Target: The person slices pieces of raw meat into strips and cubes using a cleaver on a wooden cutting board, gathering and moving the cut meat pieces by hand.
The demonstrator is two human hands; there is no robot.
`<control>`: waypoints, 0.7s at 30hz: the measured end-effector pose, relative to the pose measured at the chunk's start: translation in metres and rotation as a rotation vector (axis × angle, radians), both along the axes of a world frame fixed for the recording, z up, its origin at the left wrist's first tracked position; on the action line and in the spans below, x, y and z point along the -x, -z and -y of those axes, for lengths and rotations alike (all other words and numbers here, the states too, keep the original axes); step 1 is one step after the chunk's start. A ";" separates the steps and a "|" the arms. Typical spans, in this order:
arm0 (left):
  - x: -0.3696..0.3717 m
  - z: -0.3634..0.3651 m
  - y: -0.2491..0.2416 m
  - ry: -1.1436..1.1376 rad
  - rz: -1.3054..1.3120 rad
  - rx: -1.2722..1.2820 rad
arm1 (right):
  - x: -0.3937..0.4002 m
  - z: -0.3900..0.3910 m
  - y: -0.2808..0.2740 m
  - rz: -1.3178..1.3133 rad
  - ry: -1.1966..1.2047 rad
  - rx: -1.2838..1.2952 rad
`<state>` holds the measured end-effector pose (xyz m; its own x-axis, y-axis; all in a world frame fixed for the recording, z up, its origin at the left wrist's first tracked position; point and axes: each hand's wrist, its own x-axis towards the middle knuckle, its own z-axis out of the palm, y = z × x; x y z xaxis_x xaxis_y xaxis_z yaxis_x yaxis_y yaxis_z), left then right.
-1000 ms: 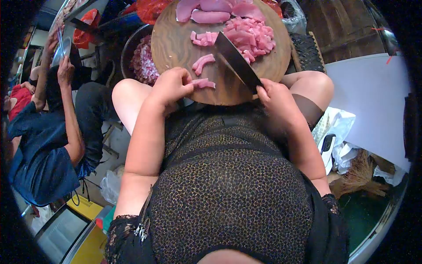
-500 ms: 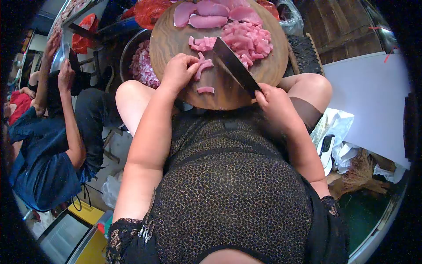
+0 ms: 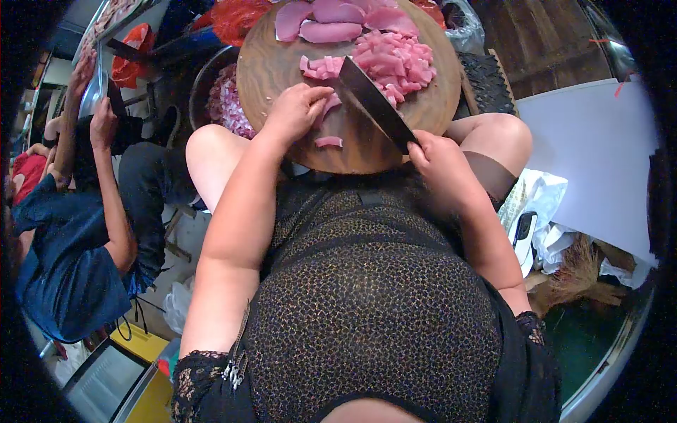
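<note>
My right hand (image 3: 436,156) is wrapped round the handle of a cleaver (image 3: 377,102), whose dark blade slants up and left over the round wooden chopping board (image 3: 374,151). My left hand (image 3: 297,111) is closed with bent fingertips on pink strips of meat (image 3: 328,106), partly hidden under them. One short meat strip (image 3: 329,142) lies alone nearer to me. Just beyond the blade's tip is a row of cut meat pieces (image 3: 322,67). A pile of diced meat (image 3: 396,63) sits right of the blade, and several larger meat slices (image 3: 330,32) lie at the far side.
A metal bowl of chopped meat (image 3: 231,106) stands left of the board. Red plastic bags (image 3: 240,20) are behind it. On the left a co-worker (image 3: 77,247) in dark clothes holds a blade. A phone (image 3: 523,229) and a straw broom (image 3: 575,275) lie at the right.
My left hand has shifted slightly right and its fingers now cover more of the meat strips. The cleaver stays nearly in place over the board.
</note>
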<state>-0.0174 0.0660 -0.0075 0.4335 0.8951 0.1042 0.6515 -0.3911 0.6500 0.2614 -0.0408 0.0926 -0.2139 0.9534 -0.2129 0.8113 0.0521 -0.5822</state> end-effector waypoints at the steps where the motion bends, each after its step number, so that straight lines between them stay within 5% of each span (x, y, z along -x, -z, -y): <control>1: 0.001 0.002 -0.003 0.044 -0.029 0.030 | 0.000 0.000 0.000 0.005 0.002 0.004; 7: 0.006 0.021 -0.016 -0.033 -0.056 -0.186 | 0.003 0.006 -0.008 -0.123 0.132 0.131; 16: 0.018 0.039 -0.021 -0.128 -0.118 0.079 | 0.031 0.006 -0.015 -0.132 -0.046 0.004; 21: 0.020 0.045 -0.024 -0.206 -0.061 -0.030 | 0.041 0.002 -0.007 -0.033 -0.097 -0.029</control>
<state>-0.0371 0.0214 0.0161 0.2476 0.9625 0.1108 0.7579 -0.2636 0.5968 0.2204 -0.0424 0.0997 -0.3119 0.9335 -0.1770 0.7823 0.1465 -0.6055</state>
